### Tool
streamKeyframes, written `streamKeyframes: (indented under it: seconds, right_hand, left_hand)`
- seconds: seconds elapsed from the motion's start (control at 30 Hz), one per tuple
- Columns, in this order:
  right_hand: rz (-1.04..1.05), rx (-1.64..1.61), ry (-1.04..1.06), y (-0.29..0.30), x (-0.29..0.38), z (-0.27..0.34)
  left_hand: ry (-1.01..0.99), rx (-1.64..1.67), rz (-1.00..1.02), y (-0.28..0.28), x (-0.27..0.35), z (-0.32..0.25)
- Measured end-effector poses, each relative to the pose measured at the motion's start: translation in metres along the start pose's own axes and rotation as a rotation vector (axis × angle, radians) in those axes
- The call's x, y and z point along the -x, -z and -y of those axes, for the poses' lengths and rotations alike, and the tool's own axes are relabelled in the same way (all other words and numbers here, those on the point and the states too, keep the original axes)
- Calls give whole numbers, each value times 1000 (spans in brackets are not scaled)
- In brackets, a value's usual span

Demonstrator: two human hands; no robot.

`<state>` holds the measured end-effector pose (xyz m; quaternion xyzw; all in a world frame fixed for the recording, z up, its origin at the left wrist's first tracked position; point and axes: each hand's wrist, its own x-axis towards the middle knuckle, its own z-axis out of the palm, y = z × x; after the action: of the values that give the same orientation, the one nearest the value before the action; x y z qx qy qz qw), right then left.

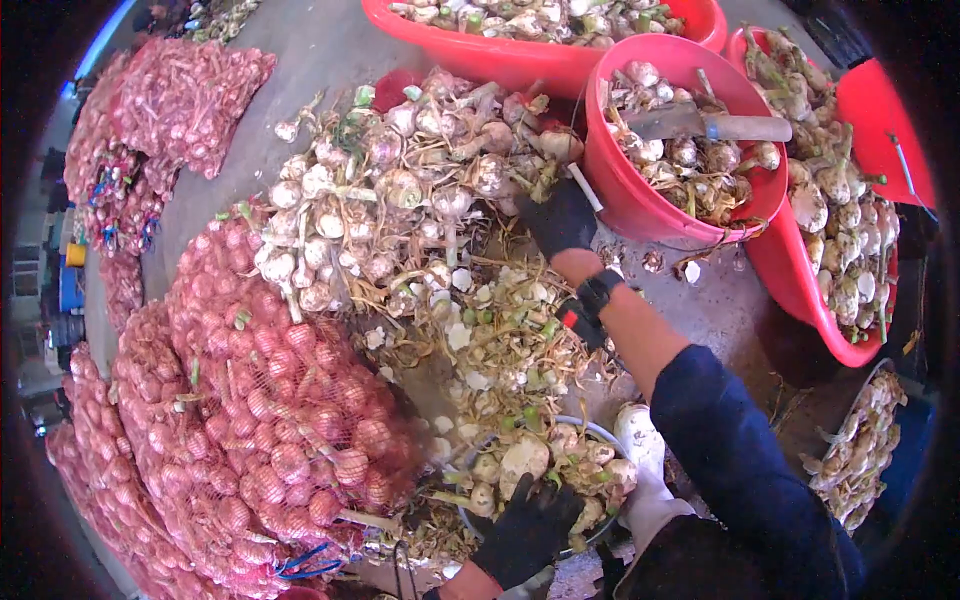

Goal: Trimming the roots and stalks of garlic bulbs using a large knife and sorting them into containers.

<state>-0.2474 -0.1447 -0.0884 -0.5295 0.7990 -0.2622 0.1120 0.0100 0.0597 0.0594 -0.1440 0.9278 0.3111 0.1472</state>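
Observation:
My right hand, in a black glove, reaches into the near right side of a heap of garlic bulbs. Its fingertips are hidden among bulbs and dry leaves. A thin white rod lies against its outer side; whether the hand holds it cannot be told. My left hand, also gloved in black, rests palm down with fingers apart on garlic in a round metal-rimmed basin. A large pale bulb lies just beyond its fingertips. Cut stems and leaf trimmings cover the floor between both hands.
A pink bucket of garlic has a broad-bladed knife across it. Red tubs of garlic stand behind and at right. Filled red mesh sacks line the left; more sacks lie farther off. Garlic sits at lower right.

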Motion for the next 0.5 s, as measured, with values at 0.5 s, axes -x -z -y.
streamKeyframes:
  seconds: [0.5]
  right_hand:
    - [-134,-156,-173,11,46,-3]
  left_hand:
    - [449,619,-761,34,-26,62]
